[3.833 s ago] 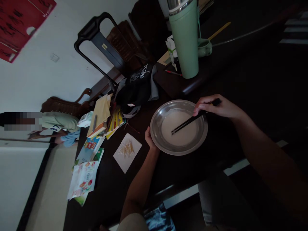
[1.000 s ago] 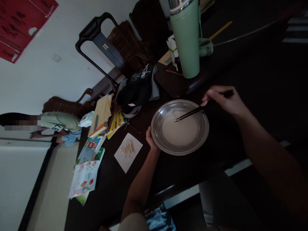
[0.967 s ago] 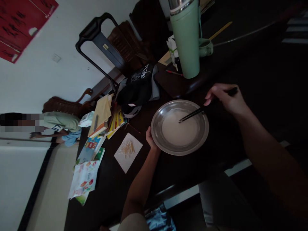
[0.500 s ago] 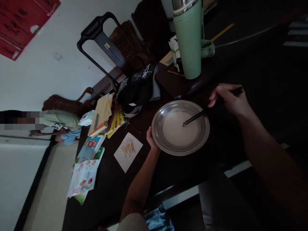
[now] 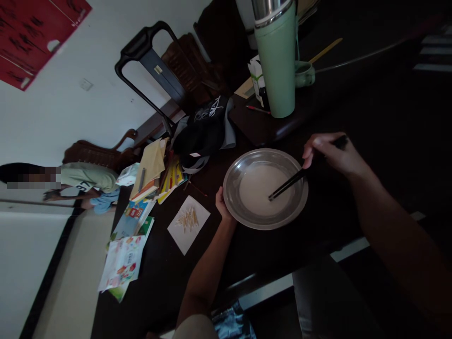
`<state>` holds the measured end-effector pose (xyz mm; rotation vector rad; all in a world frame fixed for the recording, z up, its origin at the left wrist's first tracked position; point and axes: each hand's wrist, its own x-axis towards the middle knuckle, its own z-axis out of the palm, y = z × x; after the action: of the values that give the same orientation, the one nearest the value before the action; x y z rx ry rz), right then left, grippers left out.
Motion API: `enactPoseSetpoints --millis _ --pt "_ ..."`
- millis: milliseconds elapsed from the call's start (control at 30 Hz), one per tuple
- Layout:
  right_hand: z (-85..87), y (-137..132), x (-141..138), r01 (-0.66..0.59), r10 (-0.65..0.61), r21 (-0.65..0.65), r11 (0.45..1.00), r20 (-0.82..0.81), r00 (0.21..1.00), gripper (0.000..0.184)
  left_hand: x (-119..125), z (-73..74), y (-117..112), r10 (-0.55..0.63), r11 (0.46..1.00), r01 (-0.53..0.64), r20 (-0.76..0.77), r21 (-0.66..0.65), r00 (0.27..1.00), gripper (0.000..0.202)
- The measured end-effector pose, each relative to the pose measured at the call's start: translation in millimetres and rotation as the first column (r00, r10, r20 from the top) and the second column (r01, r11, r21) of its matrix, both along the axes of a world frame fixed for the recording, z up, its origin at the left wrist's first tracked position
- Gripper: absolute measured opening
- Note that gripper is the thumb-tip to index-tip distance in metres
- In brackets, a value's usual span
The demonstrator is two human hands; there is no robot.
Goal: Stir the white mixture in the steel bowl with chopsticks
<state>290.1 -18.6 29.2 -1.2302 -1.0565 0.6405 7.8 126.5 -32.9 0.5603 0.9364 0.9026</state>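
A round metal bowl (image 5: 233, 207) stands on the dark table, with a pale, milky liquid (image 5: 259, 186) in its bottom. My left hand (image 5: 223, 205) grips the bowl's left rim, its thumb on the outside and the other fingers hidden beneath. Over the right rim, my right hand (image 5: 330, 151) is closed around a pair of black chopsticks (image 5: 291, 181). Their tips reach into the liquid near the middle of the bowl. Left of the bowl, several cotton swabs (image 5: 188, 219) lie on a white paper square (image 5: 183, 244).
Behind the bowl rise a green tumbler (image 5: 277, 70) and a small green cup (image 5: 304, 75). A black bag (image 5: 201, 136) and stacked books (image 5: 150, 165) sit to the left, with a printed packet (image 5: 122, 263) nearer me. Another person (image 5: 88, 181) is at the far left.
My right hand has shifted slightly left and down, and the chopstick tips have moved toward the near side of the liquid. My left hand stays on the bowl.
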Motion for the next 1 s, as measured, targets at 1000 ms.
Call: enactPoseSetpoints --millis 1000 --pt "0.1 3.1 -2.2 -0.193 0.199 -0.066 0.979 0.098 0.975 0.038 -0.6 -0.7 0.4 -0.019 1.000 0.019 -0.015 -0.009 1.000 0.029"
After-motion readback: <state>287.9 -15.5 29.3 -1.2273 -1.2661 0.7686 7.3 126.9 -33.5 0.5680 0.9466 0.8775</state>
